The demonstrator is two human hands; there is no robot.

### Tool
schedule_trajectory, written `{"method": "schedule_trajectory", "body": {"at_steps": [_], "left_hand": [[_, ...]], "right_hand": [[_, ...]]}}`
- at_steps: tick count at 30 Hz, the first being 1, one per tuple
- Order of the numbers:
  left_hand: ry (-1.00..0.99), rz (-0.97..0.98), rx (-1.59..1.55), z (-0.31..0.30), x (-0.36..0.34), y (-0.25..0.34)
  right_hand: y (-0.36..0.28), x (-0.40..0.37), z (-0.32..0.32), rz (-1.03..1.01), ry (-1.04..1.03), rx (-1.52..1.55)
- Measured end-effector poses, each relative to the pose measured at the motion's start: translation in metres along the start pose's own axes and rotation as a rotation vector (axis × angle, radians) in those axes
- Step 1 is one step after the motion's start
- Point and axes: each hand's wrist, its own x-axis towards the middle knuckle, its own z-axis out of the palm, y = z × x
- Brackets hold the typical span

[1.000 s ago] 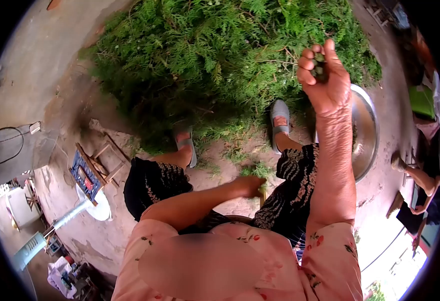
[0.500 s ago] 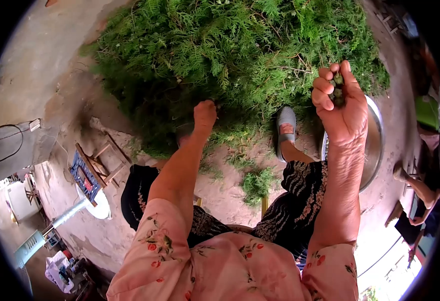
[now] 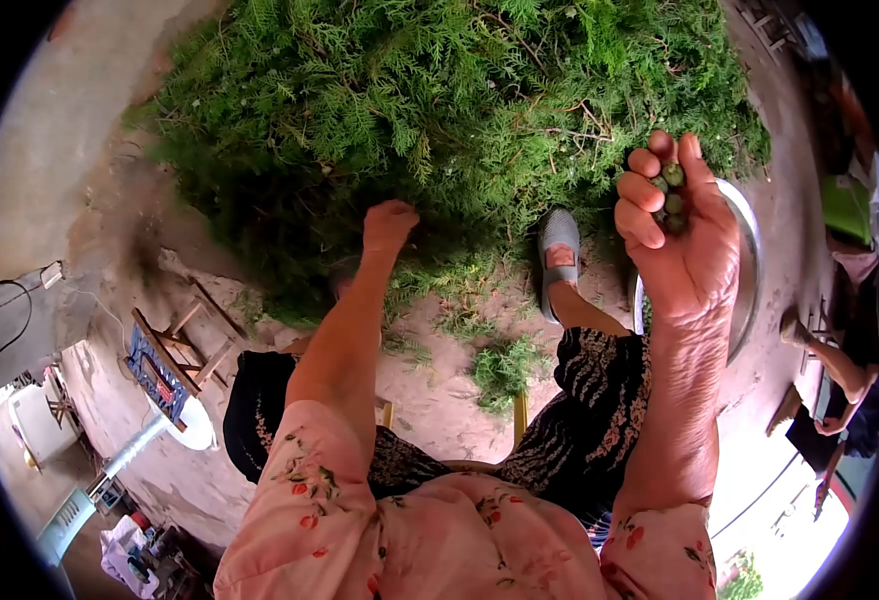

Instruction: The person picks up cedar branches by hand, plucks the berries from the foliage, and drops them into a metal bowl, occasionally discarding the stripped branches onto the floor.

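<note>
Several green cones [image 3: 671,195] sit pinched in the half-curled right hand [image 3: 684,250]; the left hand [image 3: 389,225], fisted, meets the green branch pile [image 3: 439,110]

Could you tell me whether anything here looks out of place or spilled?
Mostly minor. Loose sprigs lie on the dirt near the shoe, apart from the big branch pile. At the left, a small wooden stool seems to lie on its side, legs out. The right hand holds green fruits securely.
</note>
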Motion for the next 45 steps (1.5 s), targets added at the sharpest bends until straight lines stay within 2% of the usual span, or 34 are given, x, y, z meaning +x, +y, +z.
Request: {"method": "schedule_trajectory", "body": {"at_steps": [1,2,4,5,7,8,10,11,13,15,16,20,21,23,25,27,28,29,30,32,33,34,36,37,39,41,43,45], "left_hand": [[-0.103,-0.103,-0.477,-0.009,-0.003,0.003],[-0.098,-0.095,-0.475,-0.015,-0.008,0.007],[-0.162,-0.201,-0.879,-0.032,-0.018,0.017],[-0.158,-0.189,-0.877,-0.036,-0.023,0.02],[-0.342,-0.123,-1.19,-0.039,-0.034,0.03],[-0.343,-0.11,-1.189,-0.039,-0.041,0.036],[-0.499,-0.007,-1.356,-0.036,-0.058,0.051],[-0.498,0.004,-1.357,-0.035,-0.066,0.059],[-0.53,0.056,-1.369,-0.031,-0.084,0.076],[-0.544,0.108,-1.403,-0.03,-0.106,0.095],[-0.527,0.095,-1.36,-0.029,-0.119,0.106],[-0.481,0.065,-1.301,-0.028,-0.138,0.125],[-0.47,0.069,-1.302,-0.028,-0.137,0.125],[-0.489,0.034,-1.323,-0.028,-0.136,0.125],[-0.504,0.072,-1.267,-0.029,-0.133,0.123],[-0.44,0.043,-1.143,-0.031,-0.127,0.12],[-0.434,0.043,-1.146,-0.032,-0.12,0.116],[-0.199,-0.008,-1.018,-0.031,-0.11,0.108],[0.029,-0.058,-0.881,-0.029,-0.099,0.098],[0.337,-0.09,-0.864,-0.032,-0.063,0.058],[0.474,-0.131,-0.812,-0.039,-0.045,0.045],[0.535,-0.068,-0.712,-0.048,-0.024,0.025],[0.658,-0.032,-0.472,-0.066,-0.008,0.029],[0.654,-0.034,-0.473,-0.072,0.001,0.028],[0.677,-0.051,-0.05,-0.081,0.02,0.029],[0.624,-0.055,-0.049,-0.084,0.04,0.018],[0.323,-0.073,-0.266,-0.092,0.046,0.015],[0.309,-0.067,-0.38,-0.092,0.039,0.022]], "right_hand": [[-0.001,0.0,0.0,0.01,0.021,-0.009],[0.002,-0.002,0.004,-0.01,0.092,-0.083],[0.01,-0.003,0.005,-0.024,0.136,-0.177],[0.015,-0.003,0.004,-0.038,0.191,-0.278],[0.027,-0.004,0.005,0.035,0.184,-0.372],[0.031,-0.007,0.007,0.071,0.169,-0.474],[0.044,-0.011,0.015,0.131,0.163,-0.72],[0.051,-0.012,0.016,0.154,0.173,-0.867],[0.065,-0.007,-0.002,0.18,0.105,-0.923],[0.079,0.002,-0.018,-0.081,-0.177,-1.352],[0.081,0.005,-0.02,-0.16,-0.255,-1.472],[0.08,0.002,-0.008,-0.012,-0.231,-1.44],[0.079,0.003,-0.009,-0.011,-0.242,-1.437],[0.078,0.003,-0.011,-0.151,-0.281,-1.462],[0.078,0.0,-0.005,-0.141,-0.253,-1.451],[0.077,-0.003,0.003,-0.057,-0.043,-1.376],[0.075,-0.005,0.011,0.007,0.031,-1.192],[0.071,-0.008,0.018,0.012,0.027,-1.192],[0.065,-0.01,0.024,0.06,0.044,-0.978],[0.061,-0.01,0.024,0.079,0.038,-0.647],[0.06,-0.01,0.023,0.079,0.042,-0.65],[0.06,-0.01,0.023,0.078,0.053,-0.575],[0.059,-0.013,0.022,0.073,0.046,-0.506],[0.059,-0.014,0.023,0.072,0.05,-0.508],[0.056,-0.015,0.027,0.095,0.066,-0.465],[0.054,-0.014,0.028,0.091,0.073,-0.455],[0.053,-0.013,0.027,0.091,0.082,-0.444],[0.051,-0.012,0.026,0.094,0.085,-0.433]]}}
